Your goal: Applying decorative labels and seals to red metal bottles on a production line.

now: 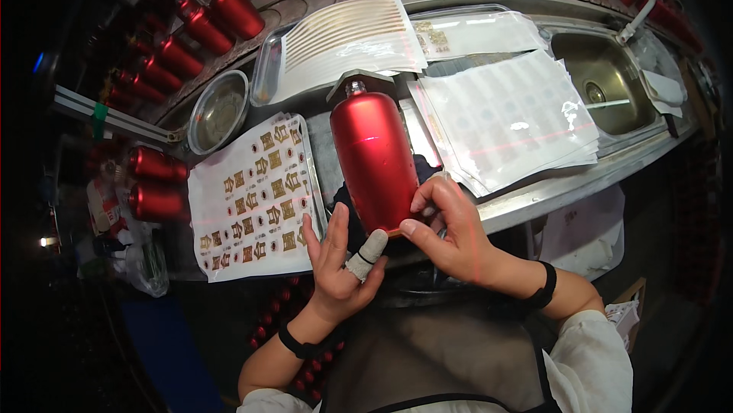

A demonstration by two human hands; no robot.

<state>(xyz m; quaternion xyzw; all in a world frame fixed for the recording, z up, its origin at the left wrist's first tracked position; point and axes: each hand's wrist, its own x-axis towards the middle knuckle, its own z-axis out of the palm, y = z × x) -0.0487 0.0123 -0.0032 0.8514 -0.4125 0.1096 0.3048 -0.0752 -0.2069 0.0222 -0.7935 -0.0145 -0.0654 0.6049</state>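
Observation:
A glossy red bottle (372, 157) lies in front of me, its clear threaded neck pointing away and its base toward me. A thin gold-coloured line (391, 232) runs along its base edge. My right hand (452, 230) is closed at the base's right side, its thumb on the edge and its curled fingers against the side. My left hand (340, 268) is open at the base's left, fingers stretched; a pale wrapping (366, 255) covers one finger, whose tip meets the base edge. Dark cloth (422, 169) shows beside the bottle; what supports it underneath is mostly hidden.
A sheet of gold and dark decals (256, 199) lies left, near a metal bowl (218, 111). A striped sheet (347, 43) rests on a tray behind. Stacked translucent sheets (508, 119) lie right, before a sink (603, 85). Red bottles (237, 12) line a conveyor at the back.

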